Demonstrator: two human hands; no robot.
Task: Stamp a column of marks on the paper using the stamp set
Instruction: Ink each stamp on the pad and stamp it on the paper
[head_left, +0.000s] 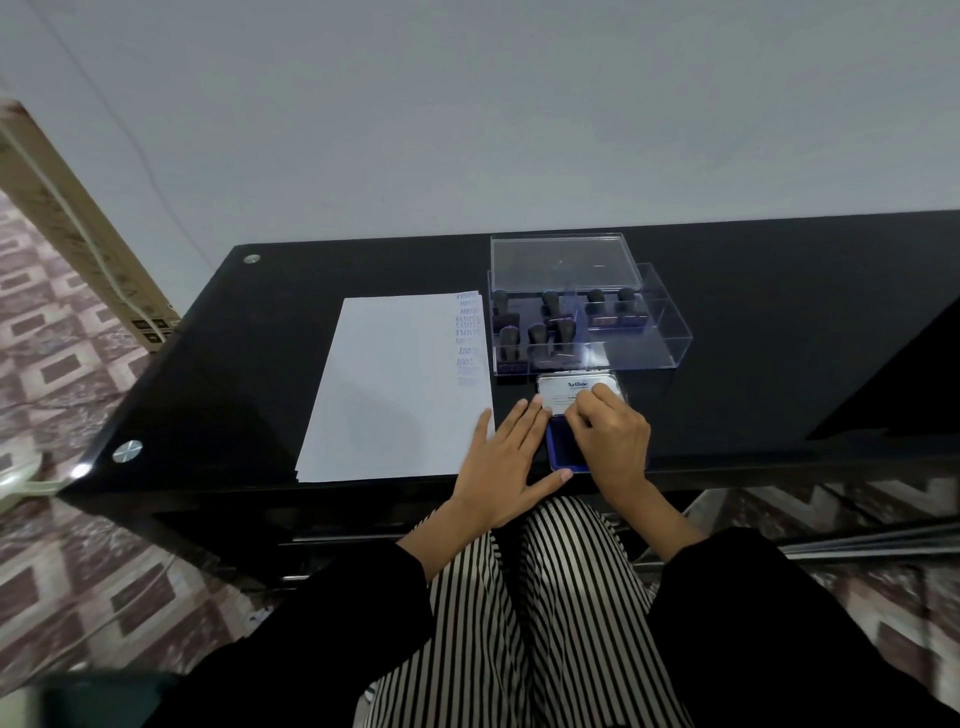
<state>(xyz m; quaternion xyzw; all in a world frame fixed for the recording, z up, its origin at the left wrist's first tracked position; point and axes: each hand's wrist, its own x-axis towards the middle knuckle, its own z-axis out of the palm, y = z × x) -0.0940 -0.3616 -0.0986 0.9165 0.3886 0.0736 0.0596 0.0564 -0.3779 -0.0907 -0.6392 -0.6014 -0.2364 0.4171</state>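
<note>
A white sheet of paper (395, 384) lies on the black table, with a column of blue stamp marks (467, 338) down its right edge. To its right stands a clear box (654, 332) holding several black-handled stamps (550, 327). In front of the box lies a blue ink pad (561, 447) with its silver lid (563, 388) raised. My left hand (506, 460) rests flat, fingers straight, between the paper and the pad, its fingertips touching the lid's left edge. My right hand (610, 441) lies over the pad, fingers curled on the lid's front edge.
The clear box lid (563, 262) stands behind the box. The black glass table (779, 338) has a front edge close to my hands and round metal fittings (127, 450) at the left corners. A cardboard box (78, 223) leans at the far left on the patterned floor.
</note>
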